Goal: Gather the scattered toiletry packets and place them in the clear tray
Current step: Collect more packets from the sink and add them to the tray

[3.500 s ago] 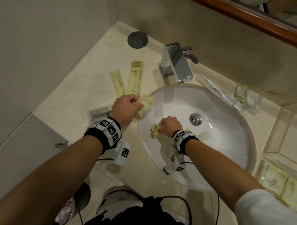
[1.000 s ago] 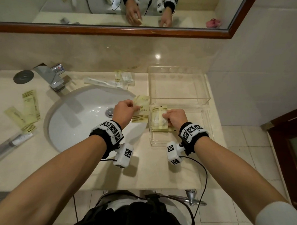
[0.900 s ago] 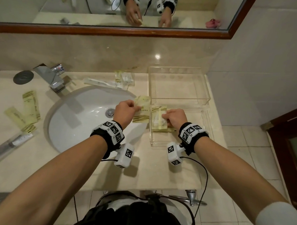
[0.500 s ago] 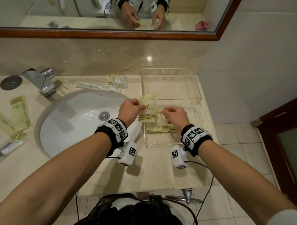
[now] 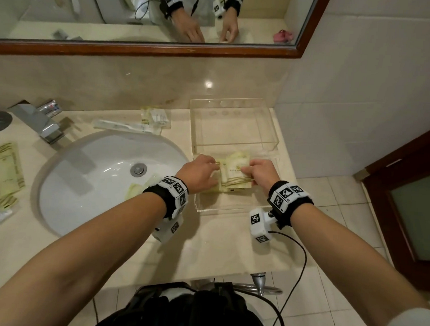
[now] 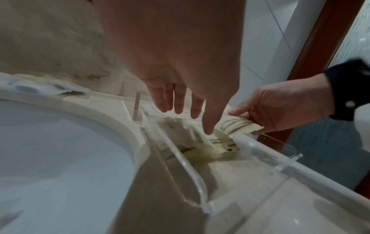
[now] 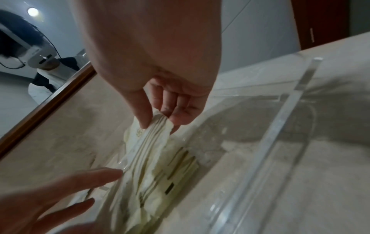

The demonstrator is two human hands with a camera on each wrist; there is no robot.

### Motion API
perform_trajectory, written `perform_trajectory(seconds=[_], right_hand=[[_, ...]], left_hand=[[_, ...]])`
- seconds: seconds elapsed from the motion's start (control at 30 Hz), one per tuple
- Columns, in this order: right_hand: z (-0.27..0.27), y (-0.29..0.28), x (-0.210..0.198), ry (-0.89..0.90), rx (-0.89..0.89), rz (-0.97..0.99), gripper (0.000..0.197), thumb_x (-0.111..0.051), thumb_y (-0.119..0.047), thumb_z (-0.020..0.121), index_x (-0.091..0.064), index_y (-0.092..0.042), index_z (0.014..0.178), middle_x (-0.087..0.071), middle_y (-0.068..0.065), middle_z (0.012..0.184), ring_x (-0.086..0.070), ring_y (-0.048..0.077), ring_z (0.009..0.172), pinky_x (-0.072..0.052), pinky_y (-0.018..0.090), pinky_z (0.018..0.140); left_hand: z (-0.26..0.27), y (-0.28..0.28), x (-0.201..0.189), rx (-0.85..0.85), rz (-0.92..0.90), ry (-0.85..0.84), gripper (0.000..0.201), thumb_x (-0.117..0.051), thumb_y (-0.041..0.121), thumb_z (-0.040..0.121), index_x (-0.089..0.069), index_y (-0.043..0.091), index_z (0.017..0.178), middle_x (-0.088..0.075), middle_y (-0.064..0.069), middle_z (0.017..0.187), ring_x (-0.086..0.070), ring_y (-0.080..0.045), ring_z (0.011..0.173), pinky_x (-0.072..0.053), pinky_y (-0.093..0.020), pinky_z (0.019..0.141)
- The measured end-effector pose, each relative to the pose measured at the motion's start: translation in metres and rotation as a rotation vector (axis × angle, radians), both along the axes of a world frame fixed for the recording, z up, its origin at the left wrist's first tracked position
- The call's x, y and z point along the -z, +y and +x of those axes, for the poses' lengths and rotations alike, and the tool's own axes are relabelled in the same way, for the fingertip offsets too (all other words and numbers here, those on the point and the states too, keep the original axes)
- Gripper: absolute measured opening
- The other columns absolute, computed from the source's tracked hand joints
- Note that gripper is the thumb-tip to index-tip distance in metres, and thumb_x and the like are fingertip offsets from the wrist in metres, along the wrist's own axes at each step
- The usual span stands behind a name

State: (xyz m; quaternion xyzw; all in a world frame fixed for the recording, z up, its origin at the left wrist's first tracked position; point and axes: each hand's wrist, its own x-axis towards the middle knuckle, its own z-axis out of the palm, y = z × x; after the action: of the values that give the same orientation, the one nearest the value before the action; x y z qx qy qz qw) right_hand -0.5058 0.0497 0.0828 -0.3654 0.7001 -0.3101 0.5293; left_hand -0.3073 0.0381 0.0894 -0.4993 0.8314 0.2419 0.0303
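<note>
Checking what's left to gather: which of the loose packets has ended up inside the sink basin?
The pale yellow packet lying in the sink, just left of the left hand's wrist; the other loose packets lie on the countertop.

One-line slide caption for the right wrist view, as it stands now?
Right hand pinches a pale yellow packet over the clear tray while the open left hand reaches in.

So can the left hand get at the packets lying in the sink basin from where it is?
Probably yes: the left hand is open, holds nothing, and the packets lie uncovered in the sink just beside its wrist.
</note>
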Motion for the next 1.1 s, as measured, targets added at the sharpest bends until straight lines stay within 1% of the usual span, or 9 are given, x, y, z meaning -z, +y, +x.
perform_trajectory(seconds=[0.2,0.33,0.47,0.57,0.67,0.73,0.83,0.97,1.1], right_hand=[[-0.003,-0.001,0.006,0.003,0.035,0.007,0.011,-0.065,0.004,0.086,-0.066,-0.002,0.095,-0.061,0.003,0.071,-0.054,0.01,0.056,-0.038,0.011,0.036],[0.004,-0.004,0.009,-0.014,0.024,0.013,0.014,-0.066,0.005,0.084,-0.067,0.0,0.096,-0.063,0.005,0.074,-0.057,0.011,0.059,-0.04,0.011,0.038],[0.007,-0.009,0.022,0.014,0.019,0.024,0.022,-0.071,-0.001,0.078,-0.07,-0.009,0.099,-0.073,0.01,0.094,-0.07,0.026,0.083,-0.052,0.026,0.06],[0.008,-0.012,0.025,0.144,-0.021,0.03,0.04,-0.075,-0.01,0.076,-0.06,-0.024,0.11,-0.069,0.006,0.108,-0.068,0.025,0.094,-0.057,0.04,0.082],[0.006,-0.011,0.02,0.499,-0.27,-0.025,0.061,-0.073,-0.022,0.081,-0.044,-0.024,0.135,-0.061,0.003,0.117,-0.06,0.023,0.106,-0.05,0.04,0.093],[0.003,-0.008,0.017,0.628,-0.397,-0.097,0.069,-0.072,-0.025,0.082,-0.038,-0.024,0.142,-0.049,0.004,0.131,-0.05,0.022,0.12,-0.046,0.037,0.097],[-0.003,-0.006,0.018,0.671,-0.563,-0.175,0.068,-0.07,-0.028,0.083,-0.039,-0.026,0.144,-0.036,0.001,0.143,-0.033,0.019,0.133,-0.037,0.036,0.105],[-0.008,-0.004,0.023,0.726,-0.787,-0.239,0.063,-0.066,-0.035,0.088,-0.041,-0.029,0.145,-0.026,-0.001,0.156,-0.021,0.018,0.143,-0.026,0.042,0.116],[-0.007,0.001,0.03,0.763,-0.856,-0.265,0.058,-0.053,-0.039,0.095,-0.031,-0.037,0.149,-0.018,-0.006,0.16,-0.011,0.017,0.148,-0.018,0.043,0.12]], left_hand=[[0.007,-0.002,0.012,0.142,-0.061,-0.143,0.052,-0.055,0.034,0.094,-0.041,0.021,0.142,-0.034,-0.01,0.149,-0.034,-0.027,0.135,-0.047,-0.044,0.094],[0.005,-0.003,0.012,0.134,-0.068,-0.15,0.056,-0.055,0.038,0.093,-0.037,0.021,0.144,-0.036,-0.01,0.145,-0.039,-0.026,0.13,-0.049,-0.043,0.09],[0.003,-0.003,0.011,0.101,-0.056,-0.149,0.057,-0.056,0.036,0.092,-0.037,0.018,0.143,-0.037,-0.01,0.142,-0.041,-0.027,0.127,-0.049,-0.042,0.088],[0.001,-0.003,0.01,0.072,-0.037,-0.158,0.052,-0.054,0.033,0.092,-0.04,0.015,0.139,-0.037,-0.011,0.139,-0.043,-0.028,0.123,-0.05,-0.043,0.087],[0.001,-0.004,0.01,0.073,-0.028,-0.164,0.055,-0.056,0.034,0.09,-0.039,0.014,0.138,-0.036,-0.011,0.139,-0.043,-0.028,0.122,-0.051,-0.044,0.086],[0.002,-0.005,0.009,0.079,-0.015,-0.165,0.06,-0.059,0.037,0.088,-0.038,0.015,0.14,-0.033,-0.009,0.141,-0.042,-0.027,0.123,-0.051,-0.043,0.088],[0.003,-0.007,0.009,0.079,-0.004,-0.162,0.06,-0.056,0.036,0.089,-0.036,0.015,0.141,-0.027,-0.009,0.145,-0.035,-0.026,0.131,-0.049,-0.044,0.093],[0.006,-0.008,0.015,0.112,-0.034,-0.166,0.052,-0.053,0.026,0.091,-0.038,0.01,0.137,-0.027,-0.012,0.146,-0.027,-0.027,0.136,-0.052,-0.045,0.088],[0.01,-0.008,0.02,0.146,-0.046,-0.149,0.053,-0.051,0.023,0.092,-0.035,0.009,0.14,-0.027,-0.014,0.147,-0.027,-0.029,0.137,-0.052,-0.046,0.089]])
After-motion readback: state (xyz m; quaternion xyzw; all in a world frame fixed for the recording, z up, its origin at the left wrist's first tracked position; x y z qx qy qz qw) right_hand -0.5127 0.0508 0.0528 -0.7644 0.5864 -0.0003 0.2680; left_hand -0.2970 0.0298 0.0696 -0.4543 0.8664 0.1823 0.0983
